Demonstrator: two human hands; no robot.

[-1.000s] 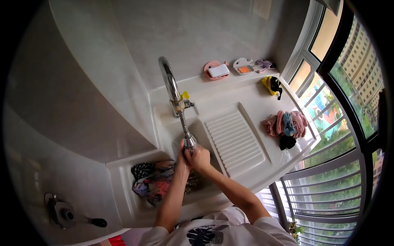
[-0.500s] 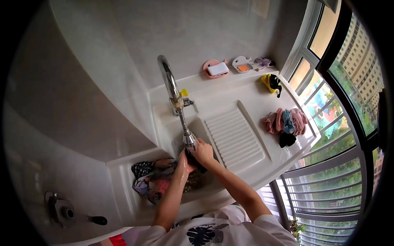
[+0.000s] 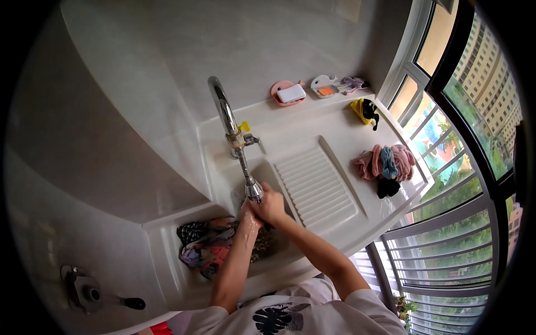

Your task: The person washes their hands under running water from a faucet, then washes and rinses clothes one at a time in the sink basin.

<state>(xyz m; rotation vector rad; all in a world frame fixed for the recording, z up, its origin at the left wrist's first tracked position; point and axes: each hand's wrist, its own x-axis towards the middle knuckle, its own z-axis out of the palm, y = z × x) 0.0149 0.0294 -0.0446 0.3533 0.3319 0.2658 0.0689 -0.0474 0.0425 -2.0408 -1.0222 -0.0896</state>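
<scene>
My left hand (image 3: 249, 215) and my right hand (image 3: 270, 206) are pressed together under the spray head (image 3: 253, 191) of the faucet (image 3: 223, 106), over the sink basin (image 3: 259, 168). Both are closed, with the fingers bunched against each other. The dark cloth seen between them a moment ago is hidden now by the fingers. Water glistens on my left wrist. Beside my left forearm, a patterned garment (image 3: 207, 245) in black, pink and red lies bunched over the left part of the sink. More dark patterned fabric (image 3: 261, 245) shows below my hands.
Right of the basin is a ribbed washboard (image 3: 318, 181). Pink and blue cloths (image 3: 386, 162) lie near the right edge with a black piece (image 3: 387, 188); behind is a yellow and black item (image 3: 365, 111). Soap dishes (image 3: 289, 94) line the back ledge. Windows border the right.
My hands have drawn closer together, and the dark cloth between them has gone out of sight. My right hand has shifted slightly left, over my left. The view has moved a little.
</scene>
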